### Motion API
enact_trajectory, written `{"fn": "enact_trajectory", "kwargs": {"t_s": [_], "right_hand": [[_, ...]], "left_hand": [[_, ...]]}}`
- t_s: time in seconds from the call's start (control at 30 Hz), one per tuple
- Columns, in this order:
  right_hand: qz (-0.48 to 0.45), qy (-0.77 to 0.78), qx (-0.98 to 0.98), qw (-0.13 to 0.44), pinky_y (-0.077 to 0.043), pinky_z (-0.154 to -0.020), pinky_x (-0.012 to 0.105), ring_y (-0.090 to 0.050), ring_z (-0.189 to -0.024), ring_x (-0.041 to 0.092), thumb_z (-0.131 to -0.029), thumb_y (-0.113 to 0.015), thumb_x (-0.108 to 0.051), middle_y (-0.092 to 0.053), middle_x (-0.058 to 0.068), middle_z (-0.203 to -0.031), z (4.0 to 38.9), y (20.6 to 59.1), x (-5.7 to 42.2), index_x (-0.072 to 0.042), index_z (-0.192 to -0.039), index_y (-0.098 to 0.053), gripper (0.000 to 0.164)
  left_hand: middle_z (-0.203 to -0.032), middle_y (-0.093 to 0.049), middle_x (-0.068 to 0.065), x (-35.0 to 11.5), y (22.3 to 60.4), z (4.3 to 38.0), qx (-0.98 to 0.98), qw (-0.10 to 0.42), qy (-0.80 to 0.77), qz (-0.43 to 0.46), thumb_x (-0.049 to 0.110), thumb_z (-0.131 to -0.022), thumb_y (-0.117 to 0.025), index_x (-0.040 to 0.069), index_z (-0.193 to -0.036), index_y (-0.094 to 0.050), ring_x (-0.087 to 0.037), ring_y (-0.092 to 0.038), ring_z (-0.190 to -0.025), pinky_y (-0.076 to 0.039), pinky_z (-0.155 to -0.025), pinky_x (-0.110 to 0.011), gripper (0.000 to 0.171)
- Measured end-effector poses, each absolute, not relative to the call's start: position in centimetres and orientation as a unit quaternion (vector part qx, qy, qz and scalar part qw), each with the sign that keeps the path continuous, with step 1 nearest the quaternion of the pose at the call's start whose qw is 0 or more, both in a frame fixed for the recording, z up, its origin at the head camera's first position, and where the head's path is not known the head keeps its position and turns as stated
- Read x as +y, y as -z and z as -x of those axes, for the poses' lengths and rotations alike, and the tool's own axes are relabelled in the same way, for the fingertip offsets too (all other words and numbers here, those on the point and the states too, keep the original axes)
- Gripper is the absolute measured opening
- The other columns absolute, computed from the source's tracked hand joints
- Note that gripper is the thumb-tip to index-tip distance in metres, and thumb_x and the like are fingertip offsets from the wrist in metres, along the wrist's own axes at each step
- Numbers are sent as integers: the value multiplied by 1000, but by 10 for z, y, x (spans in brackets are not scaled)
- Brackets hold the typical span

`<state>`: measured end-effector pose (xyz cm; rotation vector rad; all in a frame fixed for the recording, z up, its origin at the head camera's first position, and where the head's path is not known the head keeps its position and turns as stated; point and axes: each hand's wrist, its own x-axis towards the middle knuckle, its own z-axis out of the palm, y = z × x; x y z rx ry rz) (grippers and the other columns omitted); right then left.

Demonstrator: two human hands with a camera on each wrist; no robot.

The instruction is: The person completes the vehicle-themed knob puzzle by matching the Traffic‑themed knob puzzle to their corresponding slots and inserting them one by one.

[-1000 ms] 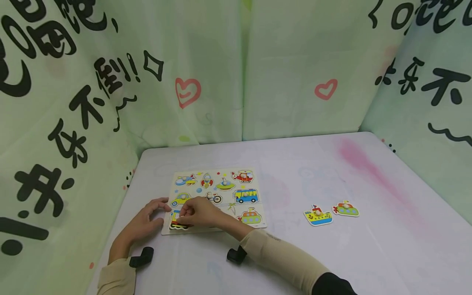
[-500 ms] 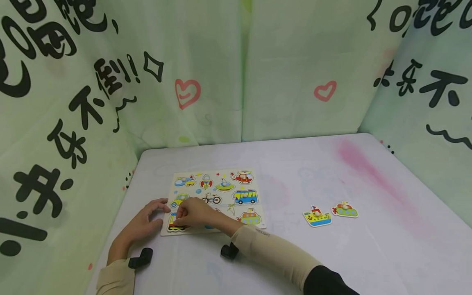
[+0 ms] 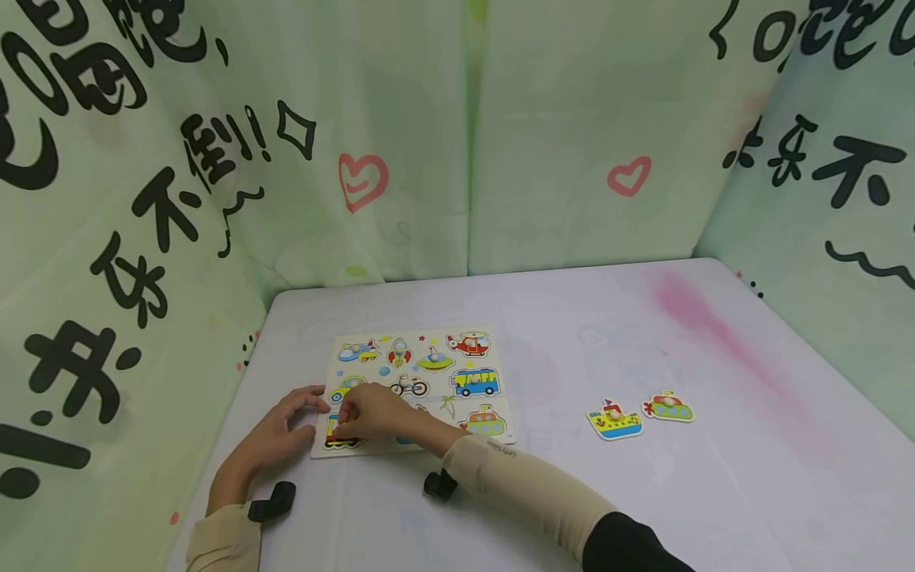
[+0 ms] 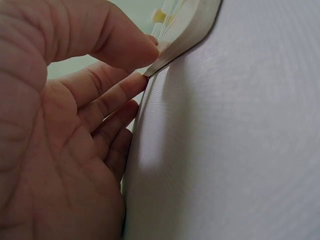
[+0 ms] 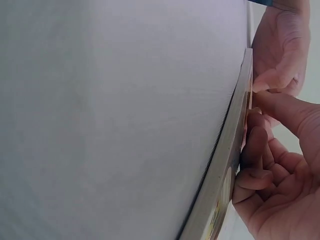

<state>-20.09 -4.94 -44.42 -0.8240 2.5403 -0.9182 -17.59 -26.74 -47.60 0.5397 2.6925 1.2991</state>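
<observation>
A white wooden puzzle board point(image 3: 318, 451) with colourful vehicle pieces lies on the left half of the table. My right hand point(image 3: 379, 413) reaches over its lower left corner. There its thumb and index finger pinch a red, yellow and black train puzzle piece point(image 3: 333, 433), partly hidden under the fingers. In the right wrist view the other fingers of the right hand point(image 5: 272, 175) are curled low over the board. My left hand point(image 3: 279, 429) rests at the board's left edge, fingers loosely extended; in the left wrist view the thumb point(image 4: 132, 50) touches the corner.
A boat piece point(image 3: 615, 421) and a green submarine piece point(image 3: 669, 407) lie on the table to the right of the board. A bus piece point(image 3: 475, 382) and a helicopter piece point(image 3: 469, 344) sit on the board's right side. Pale green curtains point(image 3: 429, 222) surround the table point(image 3: 572, 500).
My right hand and forearm have shifted slightly left, with the train piece sitting a little further left at the board's corner. The left hand stays at the board's edge.
</observation>
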Motion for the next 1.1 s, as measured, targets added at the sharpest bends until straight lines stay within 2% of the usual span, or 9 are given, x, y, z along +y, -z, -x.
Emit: {"fn": "enact_trajectory", "kwargs": {"t_s": [0.4, 0.6, 1.1], "right_hand": [[309, 388, 855, 153, -42, -59, 15, -54, -64, 0, -92, -75, -27, -63, -12, -73, 195, 445, -30, -14, -96, -71, 14], [330, 414, 837, 142, -39, -58, 15, -48, -63, 0, -92, -75, -25, -59, -12, -71, 188, 439, -18, -13, -96, -72, 13], [340, 403, 839, 135, -43, -63, 16, -52, -67, 1, -91, -77, -27, -61, -12, -72, 176, 425, 9, -16, -94, -71, 13]], "left_hand": [[-152, -45, -24, -267, 476, 175, 886, 52, -426, -174, -7, -85, -58, 9, -111, -63, -49, -33, -145, -25, -115, -68, 31], [-152, -45, -24, -266, 474, 174, 891, 57, -419, -165, -5, -85, -59, 10, -111, -64, -50, -32, -145, -24, -115, -70, 30], [-154, -44, -23, -263, 474, 174, 896, 63, -414, -148, -4, -85, -59, 10, -111, -64, -49, -30, -146, -22, -117, -69, 30]]}}
